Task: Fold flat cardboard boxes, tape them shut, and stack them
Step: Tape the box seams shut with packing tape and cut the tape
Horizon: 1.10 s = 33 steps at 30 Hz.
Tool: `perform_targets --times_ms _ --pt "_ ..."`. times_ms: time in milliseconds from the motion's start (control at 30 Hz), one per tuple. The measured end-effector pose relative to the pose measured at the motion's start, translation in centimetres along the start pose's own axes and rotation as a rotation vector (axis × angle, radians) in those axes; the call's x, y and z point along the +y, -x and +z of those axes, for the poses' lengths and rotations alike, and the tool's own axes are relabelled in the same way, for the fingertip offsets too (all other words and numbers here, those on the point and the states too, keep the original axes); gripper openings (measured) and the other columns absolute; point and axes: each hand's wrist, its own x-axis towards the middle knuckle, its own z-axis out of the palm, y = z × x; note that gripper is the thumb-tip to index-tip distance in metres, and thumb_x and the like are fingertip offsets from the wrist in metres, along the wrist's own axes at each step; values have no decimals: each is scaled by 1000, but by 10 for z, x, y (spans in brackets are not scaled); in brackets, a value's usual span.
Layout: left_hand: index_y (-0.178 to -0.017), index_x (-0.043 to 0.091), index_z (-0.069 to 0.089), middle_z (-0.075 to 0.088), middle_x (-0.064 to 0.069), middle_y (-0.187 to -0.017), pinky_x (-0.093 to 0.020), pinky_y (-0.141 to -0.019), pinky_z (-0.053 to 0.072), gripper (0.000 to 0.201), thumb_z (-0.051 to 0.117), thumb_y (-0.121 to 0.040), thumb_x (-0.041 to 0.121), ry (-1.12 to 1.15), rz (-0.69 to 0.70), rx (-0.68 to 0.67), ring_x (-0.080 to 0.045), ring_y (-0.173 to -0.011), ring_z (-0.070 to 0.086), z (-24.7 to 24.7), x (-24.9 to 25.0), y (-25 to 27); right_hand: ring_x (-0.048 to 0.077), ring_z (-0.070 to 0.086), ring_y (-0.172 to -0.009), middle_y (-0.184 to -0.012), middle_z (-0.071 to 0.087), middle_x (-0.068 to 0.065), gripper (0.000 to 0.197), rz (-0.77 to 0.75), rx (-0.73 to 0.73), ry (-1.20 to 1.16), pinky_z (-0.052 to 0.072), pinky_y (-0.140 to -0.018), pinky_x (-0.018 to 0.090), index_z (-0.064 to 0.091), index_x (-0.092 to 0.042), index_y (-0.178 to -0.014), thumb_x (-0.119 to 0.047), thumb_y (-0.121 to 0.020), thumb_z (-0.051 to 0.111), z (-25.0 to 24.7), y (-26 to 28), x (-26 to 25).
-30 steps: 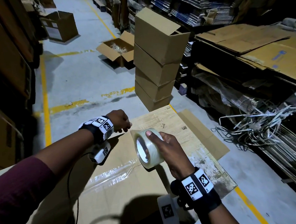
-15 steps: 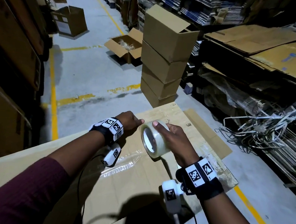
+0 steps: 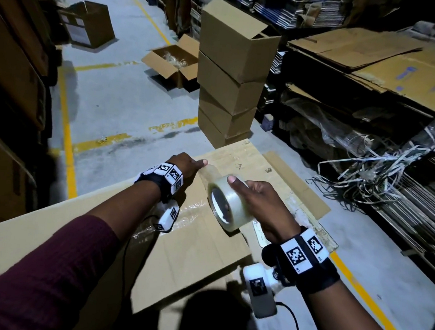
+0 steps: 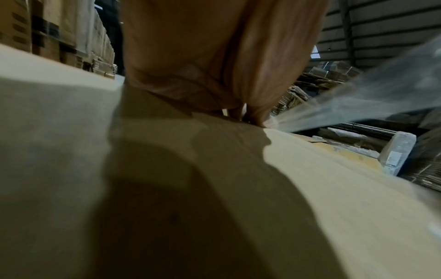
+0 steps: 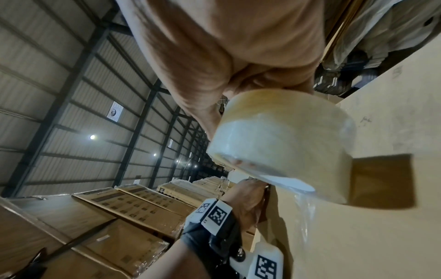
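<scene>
Right hand: my right hand [image 3: 257, 209] grips the roll of clear packing tape [image 3: 228, 204], thumb on top of the roll and fingers wrapped round its far side, holding it on edge just above the board.

Left hand: my left hand [image 3: 185, 165] is curled, its fingertips [image 4: 259, 120] pressing the free end of the tape down onto the cardboard (whether they pinch the strip or only pin it, I cannot tell).

Tape strip: a short clear strip [image 4: 358, 111] runs taut from my left fingertips up to the roll.

Cardboard: the large flat tan cardboard sheet [image 3: 205, 254] lies under both my hands, with a wrinkled length of clear tape [image 3: 190, 212] already stuck along its seam below my left wrist.

Underlay: a pale, worn sheet of board [image 3: 252, 162] lies beneath the far end of the cardboard, on the grey floor [image 3: 117, 106].

Stack: 4 brown cardboard boxes [image 3: 229, 88] stand one on another beyond the sheet, well apart from my hands; the top one has a flap raised.

Other boxes: 1 open carton [image 3: 172, 61] with its flaps spread sits left of the stack, and 1 darker box [image 3: 89, 27] farther left.

Right side: flattened cardboard [image 3: 373, 54] piled on racks, with tangled white strapping [image 3: 365, 172] below.
</scene>
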Motion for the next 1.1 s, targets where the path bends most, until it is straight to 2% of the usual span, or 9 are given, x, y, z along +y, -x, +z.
perform_targets --times_ms 133,233,300,433,533,700,833,933,1100 --pt "-65 12 59 64 -8 -72 -29 -68 42 62 48 -95 65 -79 17 22 -27 -72 59 1 0 -3 15 35 -56 -63 34 4 52 11 20 68 27 -60 30 40 -20 -65 -56 -89 70 -27 35 4" --pt "-65 11 60 62 -9 -71 -29 -69 40 63 46 -96 64 -116 34 21 -28 -73 58 1 0 -4 14 27 -54 -61 27 0 53 20 16 115 22 -57 31 34 -25 -63 -54 -89 70 -51 66 17" --pt "-67 9 61 62 -10 -72 -30 -70 41 65 44 -96 65 -146 39 12 -29 -74 59 0 0 -5 14 36 -55 -60 34 4 57 51 -3 119 28 -60 30 40 -19 -62 -59 -86 72 -61 82 34" --pt "-80 6 66 64 -11 -79 -31 -73 42 68 44 -94 68 -207 11 9 -31 -81 61 0 2 -6 28 46 -68 -74 49 21 89 86 -10 47 35 -70 39 46 10 -80 -74 -75 74 -62 97 56" --pt "-82 3 66 66 -15 -84 -31 -74 43 71 43 -94 69 -241 15 9 -31 -80 61 2 3 -6 25 40 -67 -72 42 18 92 57 -9 76 31 -70 38 40 9 -76 -77 -75 71 -57 101 58" --pt "-79 4 63 60 -11 -76 -32 -72 41 68 42 -96 67 -287 16 14 -31 -79 59 2 8 -2 24 31 -65 -69 32 11 82 27 0 142 24 -67 37 34 1 -68 -72 -79 68 -55 107 55" --pt "-68 6 57 60 -14 -76 -32 -71 41 69 42 -95 68 -306 27 11 -31 -76 58 4 8 -5 25 35 -57 -63 37 15 85 62 -56 189 29 -62 35 42 9 -66 -70 -81 70 -59 111 72" --pt "-75 3 60 57 -11 -71 -33 -74 41 70 40 -96 67 -306 2 -11 -31 -79 58 2 10 -2 19 29 -54 -62 29 10 73 58 25 233 25 -60 32 34 -2 -62 -62 -86 70 -54 116 92" --pt "-76 3 59 56 -11 -72 -33 -75 40 71 37 -96 68 -308 -11 -19 -31 -80 57 1 14 7 22 35 -64 -68 33 11 87 122 55 124 27 -67 36 34 3 -68 -76 -74 71 -36 108 128"
